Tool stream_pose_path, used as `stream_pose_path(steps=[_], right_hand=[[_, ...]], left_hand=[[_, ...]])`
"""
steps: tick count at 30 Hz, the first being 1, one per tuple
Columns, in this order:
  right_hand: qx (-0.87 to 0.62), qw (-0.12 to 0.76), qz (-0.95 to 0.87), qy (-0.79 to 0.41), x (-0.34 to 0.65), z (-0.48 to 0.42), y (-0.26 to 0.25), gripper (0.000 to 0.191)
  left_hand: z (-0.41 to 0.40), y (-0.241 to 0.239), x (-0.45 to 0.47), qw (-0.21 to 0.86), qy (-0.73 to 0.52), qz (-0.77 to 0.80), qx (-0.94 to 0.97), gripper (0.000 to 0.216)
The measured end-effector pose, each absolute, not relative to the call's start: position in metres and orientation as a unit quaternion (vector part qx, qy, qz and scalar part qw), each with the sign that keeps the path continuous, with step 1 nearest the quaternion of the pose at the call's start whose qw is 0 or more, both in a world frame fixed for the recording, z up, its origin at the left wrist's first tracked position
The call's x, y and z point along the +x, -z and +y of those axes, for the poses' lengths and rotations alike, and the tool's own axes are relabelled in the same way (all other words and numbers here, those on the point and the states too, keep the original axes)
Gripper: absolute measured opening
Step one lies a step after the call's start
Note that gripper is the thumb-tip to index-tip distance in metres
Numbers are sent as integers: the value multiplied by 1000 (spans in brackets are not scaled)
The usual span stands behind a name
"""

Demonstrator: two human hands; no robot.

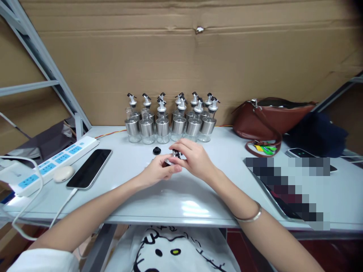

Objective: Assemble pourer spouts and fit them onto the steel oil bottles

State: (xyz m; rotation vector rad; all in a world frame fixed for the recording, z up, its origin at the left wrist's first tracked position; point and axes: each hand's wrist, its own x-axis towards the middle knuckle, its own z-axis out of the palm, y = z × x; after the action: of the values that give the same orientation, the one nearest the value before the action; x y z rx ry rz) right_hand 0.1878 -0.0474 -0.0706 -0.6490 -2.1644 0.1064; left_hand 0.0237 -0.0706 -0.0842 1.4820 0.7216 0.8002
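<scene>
My left hand [160, 169] and my right hand [195, 158] meet over the middle of the table, both closed around a small silver-and-black pourer top [169, 162]. Fingers cover much of it. Just beyond my left hand lies a black rubber stopper [157, 150]. Two rows of glass bottles with steel sleeves stand farther back. Most carry silver pourer tops with black flip lids, such as the front bottle [162, 130]. At the front left, two bottles have bare glass necks, one bottle [132, 130] at the end and another bottle [147, 131] beside it.
On the left of the table [119, 204] are a power strip [58, 162], a round white case [64, 174] and a phone [90, 169] on a cable. A brown handbag [272, 117], a dark blue cloth item [317, 132] and a partly pixelated flat device [272, 192] lie right. Cardboard [141, 56] stands behind.
</scene>
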Motion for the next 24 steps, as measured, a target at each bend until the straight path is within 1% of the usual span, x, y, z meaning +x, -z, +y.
stream_pose_path(steps=[4, 8, 10, 14, 17, 19, 21, 24], right_hand=[[-270, 415, -869, 25, 188, -50, 73, 52], [-269, 416, -868, 32, 189, -53, 73, 63], [-266, 424, -866, 8, 188, -55, 73, 66], [-286, 471, -829, -98, 184, -61, 75, 71], [-314, 481, -802, -164, 182, -61, 76, 66], [-343, 475, -789, -183, 183, -57, 76, 62], [-392, 458, -778, -175, 186, -50, 75, 57], [-493, 406, -758, -137, 195, -35, 73, 39]], left_hand=[[-76, 80, 25, 627, -301, 298, 654, 50], [-85, 78, 28, 652, -274, 259, 658, 46], [-88, 77, 29, 654, -258, 256, 664, 45], [-91, 75, 31, 647, -266, 259, 666, 40], [-90, 78, 33, 640, -290, 260, 662, 35], [-89, 85, 35, 623, -306, 279, 664, 32], [-90, 92, 38, 608, -307, 299, 668, 28], [-95, 101, 42, 607, -277, 299, 682, 25]])
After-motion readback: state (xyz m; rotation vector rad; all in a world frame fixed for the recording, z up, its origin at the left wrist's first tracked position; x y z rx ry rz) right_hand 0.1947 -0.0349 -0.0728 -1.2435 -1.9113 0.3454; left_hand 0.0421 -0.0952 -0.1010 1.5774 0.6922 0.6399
